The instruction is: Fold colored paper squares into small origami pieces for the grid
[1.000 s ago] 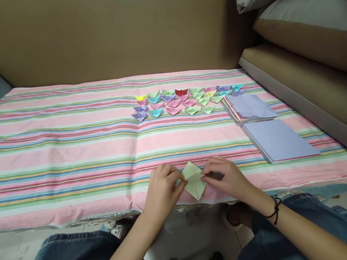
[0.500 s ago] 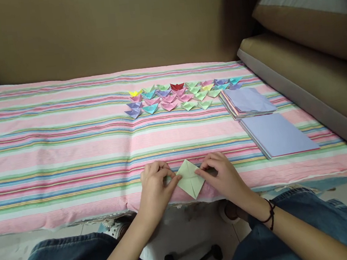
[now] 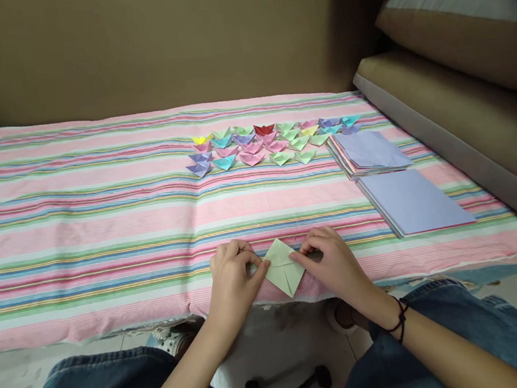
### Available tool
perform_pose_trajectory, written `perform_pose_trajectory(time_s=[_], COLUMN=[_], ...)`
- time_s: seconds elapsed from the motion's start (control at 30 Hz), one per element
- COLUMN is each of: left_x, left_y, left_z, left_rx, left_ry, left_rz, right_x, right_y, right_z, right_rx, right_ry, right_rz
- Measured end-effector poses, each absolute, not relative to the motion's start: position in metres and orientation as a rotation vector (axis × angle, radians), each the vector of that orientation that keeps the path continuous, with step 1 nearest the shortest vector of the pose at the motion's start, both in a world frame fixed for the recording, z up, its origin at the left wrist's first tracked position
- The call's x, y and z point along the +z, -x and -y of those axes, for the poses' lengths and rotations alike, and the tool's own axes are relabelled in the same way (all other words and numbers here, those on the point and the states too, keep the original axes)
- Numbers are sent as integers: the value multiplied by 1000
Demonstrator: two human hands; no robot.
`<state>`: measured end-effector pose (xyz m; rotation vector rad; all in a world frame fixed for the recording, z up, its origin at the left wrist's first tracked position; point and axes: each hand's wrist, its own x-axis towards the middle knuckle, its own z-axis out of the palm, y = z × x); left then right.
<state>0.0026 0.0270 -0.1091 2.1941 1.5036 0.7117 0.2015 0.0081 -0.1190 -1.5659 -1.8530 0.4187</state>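
Observation:
A pale green sheet of origami paper (image 3: 285, 272), folded into a small diamond, lies at the front edge of the striped cloth. A crease crosses it and a slit runs down its lower half. My left hand (image 3: 236, 272) pinches its left corner between thumb and fingers. At the right corner, my right hand (image 3: 331, 261) grips the paper the same way; a dark cord bracelet circles that wrist. Beyond the hands stand several rows of small folded paper boats, among them a red boat (image 3: 265, 130) and a pink boat (image 3: 252, 158).
Two stacks of square paper lie to the right, a farther stack (image 3: 375, 148) and a nearer stack (image 3: 415, 201), both topped with lavender sheets. Brown cushions (image 3: 464, 114) are piled along the right side. A brown backrest (image 3: 152, 44) rises behind the striped cloth (image 3: 80, 233).
Almost nothing differs. Both hands keep their pinch on the green paper, which stays in place apart from a very slight shift.

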Motion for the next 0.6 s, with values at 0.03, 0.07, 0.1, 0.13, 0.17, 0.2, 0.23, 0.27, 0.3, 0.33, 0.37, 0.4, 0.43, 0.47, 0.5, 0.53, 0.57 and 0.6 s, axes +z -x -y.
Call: perform_pose_trajectory(time_s=[0.03,0.07,0.1,0.13,0.17,0.2,0.23,0.27,0.3,0.33,0.37,0.4,0.43,0.47,0.5,0.53,0.57,0.6], left_x=[-109,-109,-109,-109,-109,-109,-109,-108,-108,-108,-107,-107,-107,-107,-107,-107,-107,-107], left_y=[-3,-3,-3,-3,-3,-3,-4,-4,-4,-5,-5,-6,-7,-8,-8,-9,-9,-10], left_z=[-27,-27,-27,-27,-27,-27,-26,-25,-24,-23,-23,-22,-21,-21,-21,-21,-21,-21], left_rx=[706,701,695,688,679,668,658,651,647,645,640,630,616,601,587,576,567,558], left_ry=[-2199,-2203,-2206,-2208,-2211,-2214,-2220,-2230,-2248,-2277,-2317,-2363,-2410,-2452,-2483,-2501,-2508,-2508], left_rz=[-1503,-1504,-1507,-1511,-1519,-1531,-1545,-1555,-1553,-1535,-1499,-1452,-1405,-1369,-1347,-1340,-1341,-1348], right_x=[-119,-119,-119,-119,-118,-118,-117,-117,-116,-115,-115,-114,-114,-114,-114,-114,-114,-114], right_y=[-201,-201,-201,-200,-200,-200,-200,-200,-199,-199,-199,-199,-199,-199,-199,-199,-199,-199], right_z=[-8,-8,-9,-9,-9,-9,-9,-9,-9,-9,-9,-9,-9,-9,-9,-9,-9,-9], right_rx=[412,409,409,411,414,417,418,418,416,415,412,411,410,410,410,410,410,410], right_ry=[1567,1569,1573,1578,1584,1591,1600,1608,1614,1617,1618,1616,1612,1609,1606,1605,1607,1610], right_rz=[1852,1852,1851,1851,1852,1855,1859,1861,1864,1866,1867,1867,1868,1869,1869,1868,1865,1861])
